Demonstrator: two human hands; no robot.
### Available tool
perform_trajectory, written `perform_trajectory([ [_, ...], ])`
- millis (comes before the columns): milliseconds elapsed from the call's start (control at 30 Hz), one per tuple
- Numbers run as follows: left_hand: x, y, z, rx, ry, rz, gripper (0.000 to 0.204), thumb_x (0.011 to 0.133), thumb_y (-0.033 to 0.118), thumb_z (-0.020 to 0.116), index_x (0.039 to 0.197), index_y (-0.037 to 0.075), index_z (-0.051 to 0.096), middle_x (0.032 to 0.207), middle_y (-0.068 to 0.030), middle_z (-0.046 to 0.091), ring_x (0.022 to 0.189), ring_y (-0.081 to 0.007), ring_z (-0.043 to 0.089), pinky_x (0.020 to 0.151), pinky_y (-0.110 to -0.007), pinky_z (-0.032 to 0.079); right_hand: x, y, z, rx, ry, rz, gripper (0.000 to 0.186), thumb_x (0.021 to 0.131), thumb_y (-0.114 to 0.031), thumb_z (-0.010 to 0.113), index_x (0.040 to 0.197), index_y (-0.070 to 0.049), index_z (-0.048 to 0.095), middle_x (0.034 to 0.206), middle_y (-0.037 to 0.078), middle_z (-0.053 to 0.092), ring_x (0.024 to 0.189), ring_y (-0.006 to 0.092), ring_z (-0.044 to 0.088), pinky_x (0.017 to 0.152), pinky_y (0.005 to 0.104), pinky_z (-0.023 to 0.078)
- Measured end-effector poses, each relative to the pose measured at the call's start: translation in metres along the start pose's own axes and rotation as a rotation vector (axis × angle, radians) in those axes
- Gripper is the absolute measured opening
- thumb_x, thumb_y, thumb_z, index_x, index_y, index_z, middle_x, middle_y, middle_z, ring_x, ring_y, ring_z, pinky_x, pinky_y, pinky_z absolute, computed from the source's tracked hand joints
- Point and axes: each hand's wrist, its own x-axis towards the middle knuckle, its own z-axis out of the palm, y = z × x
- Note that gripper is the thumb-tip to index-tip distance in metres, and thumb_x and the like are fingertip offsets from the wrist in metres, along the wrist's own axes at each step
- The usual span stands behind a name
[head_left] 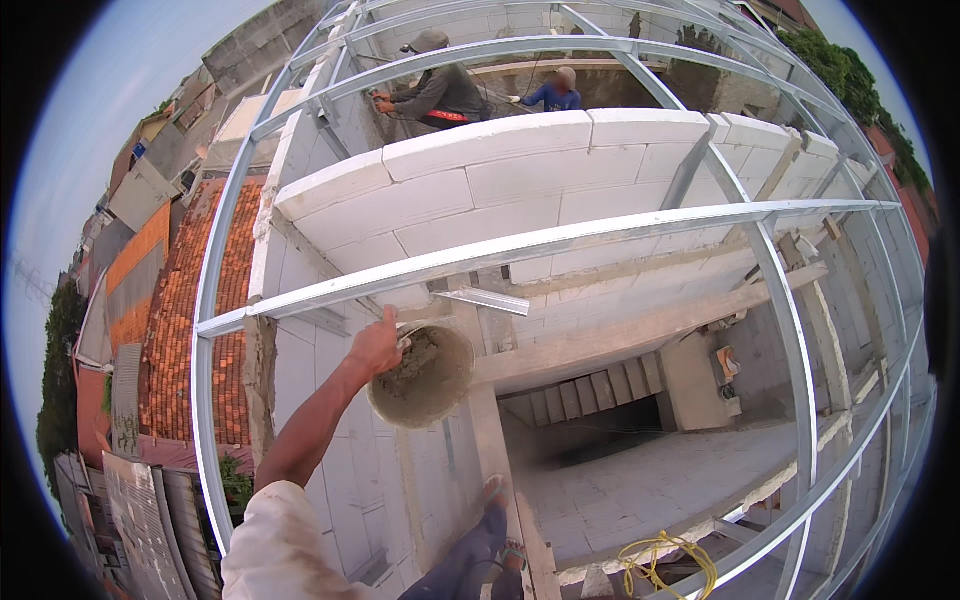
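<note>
My left hand reaches out from a white sleeve and closes on the rim of a round bucket. One finger or thumb points up above the rim; the fingertips on the inner side are hard to make out. Wet grey mortar lies inside the bucket, heaped toward the side by my hand. The bucket is beside a narrow concrete beam. My right hand is out of the picture.
My sandalled feet stand on the narrow beam, beside a deep stairwell opening. Metal roof framing crosses overhead. Two people work behind the white block wall. A yellow cord hangs at lower right.
</note>
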Motion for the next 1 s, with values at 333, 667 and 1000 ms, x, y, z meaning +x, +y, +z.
perform_trajectory([
  [333, 0.076, -0.049, -0.031, -0.063, 0.004, -0.003, 0.115, 0.084, 0.007, 0.072, 0.162, -0.001, -0.012, 0.095, -0.0360, 0.070, 0.094, -0.0541, 0.068, 0.087, -0.057, 0.054, 0.007, -0.001, 0.005, -0.020, -0.114, 0.057, 0.026, 0.088, -0.031, 0.078, 0.099, -0.008, 0.074, 0.098, 0.021, 0.069, 0.102, 0.0433, 0.062, 0.092, 0.0560, 0.050],
  [667, 0.083, -0.071, -0.031, -0.062, 0.038, -0.130, 0.080, 0.084, 0.004, 0.058, 0.154, 0.006, 0.019, 0.097, -0.0388, 0.069, 0.097, -0.0566, 0.067, 0.088, -0.060, 0.053, 0.006, 0.004, 0.023, 0.035, -0.109, 0.050, 0.036, 0.090, -0.034, 0.077, 0.114, -0.008, 0.071, 0.113, 0.025, 0.067, 0.111, 0.0465, 0.061, 0.101, 0.0587, 0.048],
  [1000, 0.091, -0.084, 0.003, -0.056, 0.187, -0.135, 0.076, 0.084, 0.003, 0.060, 0.149, 0.006, 0.021, 0.086, -0.0329, 0.069, 0.084, -0.0554, 0.067, 0.076, -0.061, 0.052, 0.054, -0.045, 0.004, 0.164, -0.075, 0.364, 0.034, 0.077, -0.020, 0.083, 0.091, 0.003, 0.063, 0.084, 0.022, 0.065, 0.086, 0.0497, 0.065, 0.083, 0.0584, 0.053],
])
